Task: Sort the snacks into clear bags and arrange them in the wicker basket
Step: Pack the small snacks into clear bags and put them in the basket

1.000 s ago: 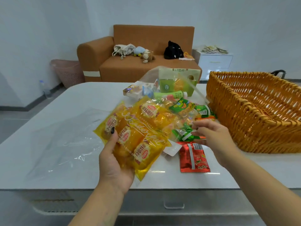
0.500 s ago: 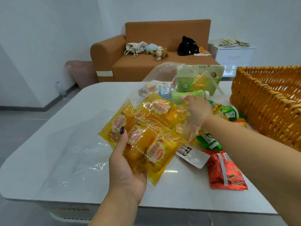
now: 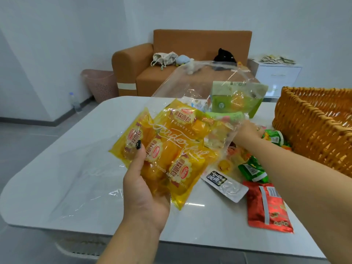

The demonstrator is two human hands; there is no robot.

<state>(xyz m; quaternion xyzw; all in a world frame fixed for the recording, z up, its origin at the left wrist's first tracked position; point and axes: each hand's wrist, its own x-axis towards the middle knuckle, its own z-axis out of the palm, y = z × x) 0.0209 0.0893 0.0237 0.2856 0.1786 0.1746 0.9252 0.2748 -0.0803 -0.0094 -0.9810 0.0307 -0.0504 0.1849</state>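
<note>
The head view looks down on a white table [image 3: 57,168] with rounded corners. The left hand [image 3: 144,189] is raised above the table and grips a clear bag [image 3: 182,141] from below, the thumb with a dark nail pressing on the front of it. Inside the bag are several yellow bread packets [image 3: 171,159], lying one over another, and white script lettering runs across the plastic. The top of the bag stands open and rises up toward the far side.

The right hand [image 3: 247,130] reaches forward past the right edge of the bag, into the pile of loose snacks. Its fingers are partly hidden behind the plastic, so I cannot tell if they hold something or only touch the pile. The forearm crosses over the snacks on the table.

Under this arm lie a red packet [image 3: 266,208] near the front edge, a green packet [image 3: 251,171] just behind it, and a white packet with a black label [image 3: 224,184] beside them. Further back a second clear bag holds a green box [image 3: 236,98], and a light green bottle [image 3: 228,116] lies in front of it.

The wicker basket [image 3: 314,130] stands on the right side of the table, near the snack pile; what shows of its inside has nothing in it. A flat clear bag [image 3: 80,178] lies on the left part of the table.

Behind the table there are an orange sofa [image 3: 190,60] with some soft things on it, a pink bin [image 3: 101,84] and a white cabinet [image 3: 278,77].
</note>
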